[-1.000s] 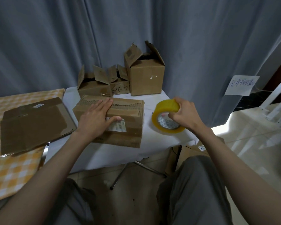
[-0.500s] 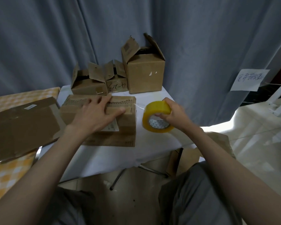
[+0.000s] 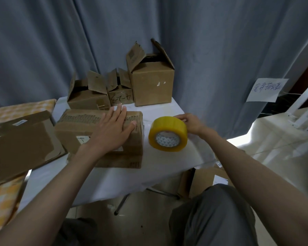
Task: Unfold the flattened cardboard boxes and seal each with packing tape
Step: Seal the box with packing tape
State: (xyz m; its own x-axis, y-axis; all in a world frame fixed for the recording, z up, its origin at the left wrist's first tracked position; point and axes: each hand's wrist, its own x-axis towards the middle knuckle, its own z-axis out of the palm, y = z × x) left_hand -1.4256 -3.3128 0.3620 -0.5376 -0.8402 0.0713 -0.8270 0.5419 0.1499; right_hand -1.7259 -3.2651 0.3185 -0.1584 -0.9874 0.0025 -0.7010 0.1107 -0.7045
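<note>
My left hand (image 3: 112, 129) lies flat, fingers straight, on the closed brown cardboard box (image 3: 103, 137) — good, it pins the flaps. Just to its right, my right hand (image 3: 189, 122) pinches the far side of the yellow roll of packing tape (image 3: 168, 133), standing on edge. I should draw the tape straight across the seam — taut, without letting the box slide.
</note>
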